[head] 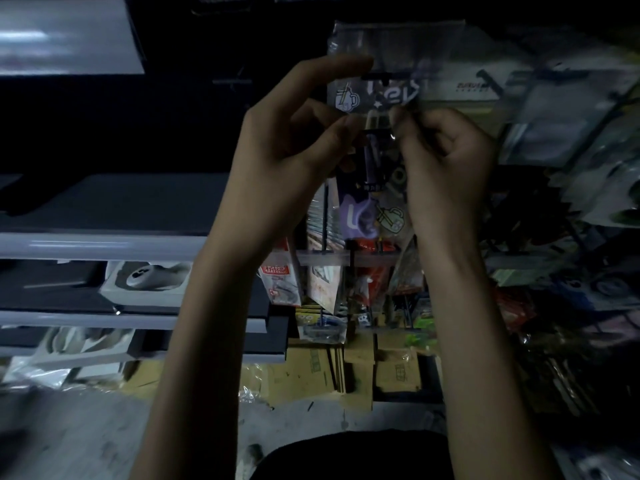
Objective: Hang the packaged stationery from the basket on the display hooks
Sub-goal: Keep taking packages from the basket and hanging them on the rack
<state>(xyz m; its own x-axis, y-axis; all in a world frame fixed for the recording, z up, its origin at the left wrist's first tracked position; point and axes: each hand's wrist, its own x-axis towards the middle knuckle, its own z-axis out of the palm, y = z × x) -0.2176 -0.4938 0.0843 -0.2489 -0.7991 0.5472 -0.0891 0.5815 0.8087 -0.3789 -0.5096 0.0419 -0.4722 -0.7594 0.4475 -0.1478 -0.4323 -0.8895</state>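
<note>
A clear plastic stationery package (377, 95) with white cup drawings and lettering is held up in front of the display rack. My left hand (287, 147) pinches its left edge, index finger stretched along the top. My right hand (446, 161) grips its right side near a thin black display hook (375, 77). The package's lower part (363, 216) shows purple and pale printing between my wrists. The scene is dim; I cannot tell whether the package's hole is on the hook. No basket is in view.
More hanging packets (568, 133) crowd the rack to the right. Lower hooks hold red and white packets (284, 282). Grey shelves (86, 244) with white boxes run along the left. Flattened cardboard (311, 372) lies on the floor below.
</note>
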